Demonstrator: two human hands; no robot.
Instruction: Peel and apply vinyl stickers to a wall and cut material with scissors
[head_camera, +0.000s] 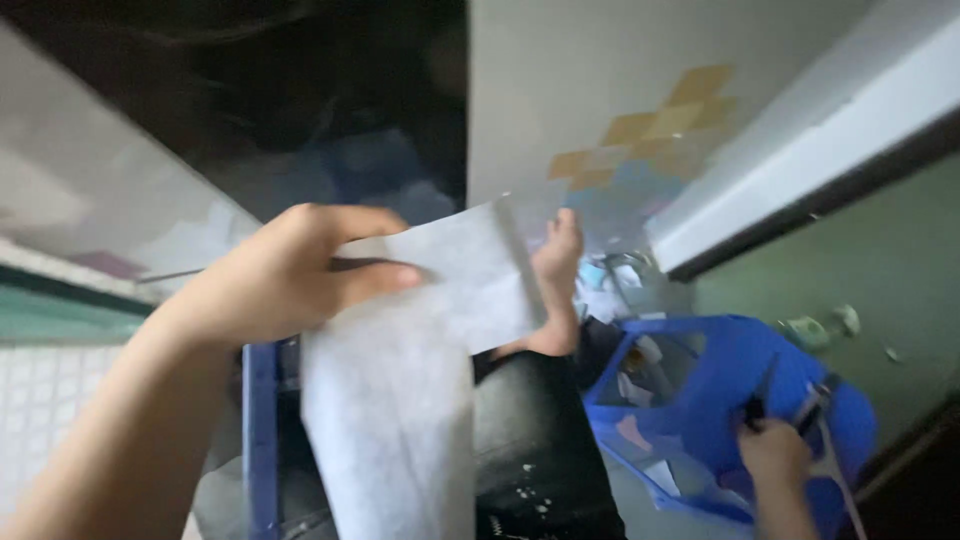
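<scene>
My left hand (290, 275) pinches a long strip of white, fabric-like paper (410, 370) between thumb and fingers; the sheet hangs down in front of me and bends to the right at its top. My right hand (772, 455), low at the right, grips the edge of an open blue bag (720, 400) near its handles, holding it open. Inside the bag lie some pale scraps. The picture is blurred by motion.
A bare foot (555, 290) and a leg in dark cloth (530, 440) show behind the sheet. A blue frame edge (260, 440) stands at lower left. A grey floor with tan tiles (660, 120) and a white ledge (800, 150) lie beyond.
</scene>
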